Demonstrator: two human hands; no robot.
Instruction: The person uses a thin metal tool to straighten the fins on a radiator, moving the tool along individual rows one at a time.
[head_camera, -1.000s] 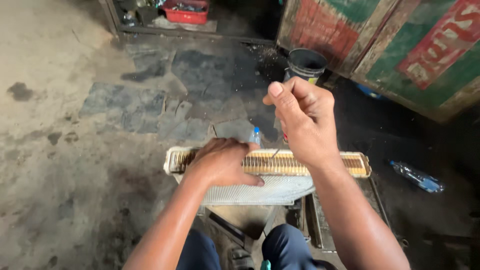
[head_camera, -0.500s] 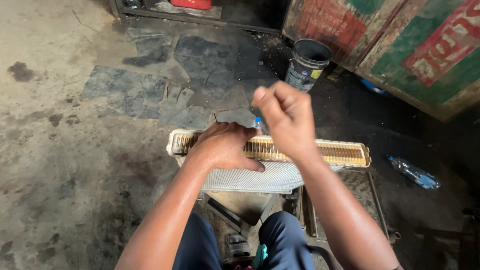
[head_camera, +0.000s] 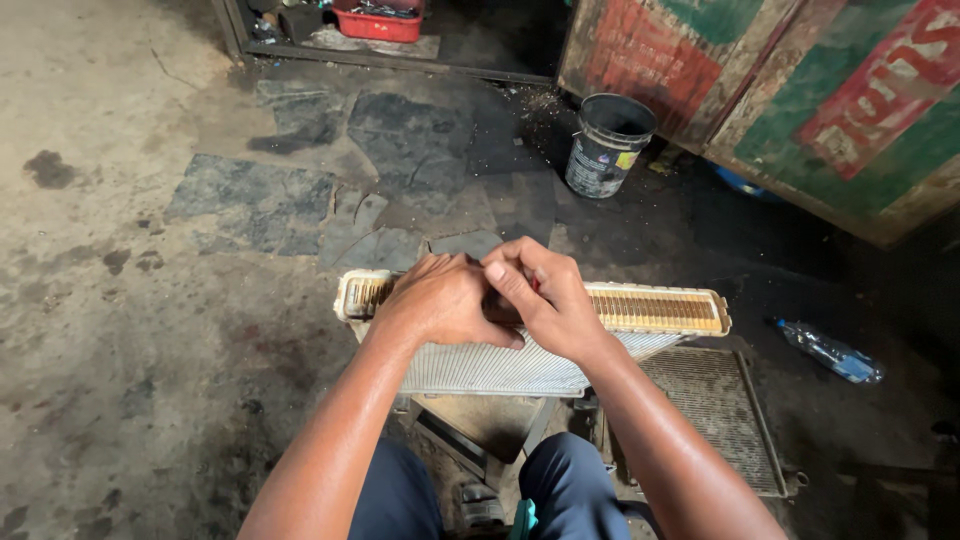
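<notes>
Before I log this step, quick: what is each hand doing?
Left hand: palm down on the radiator, holding nothing visible.
Right hand: fingers curled at the radiator's top edge; whether it pinches something cannot be told.

Right hand (head_camera: 545, 300), raised above radiator (head_camera: 660, 310) a second ago, now down on its top edge, touching left hand (head_camera: 445, 300). Camera view slightly shifted; bucket (head_camera: 607, 145) sits lower in frame.

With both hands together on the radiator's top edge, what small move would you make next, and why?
Probably keep the left hand pressing the radiator steady while the right hand works along the open top slot: both hands meet at its edge, and something small and red shows between the fingers.
</notes>
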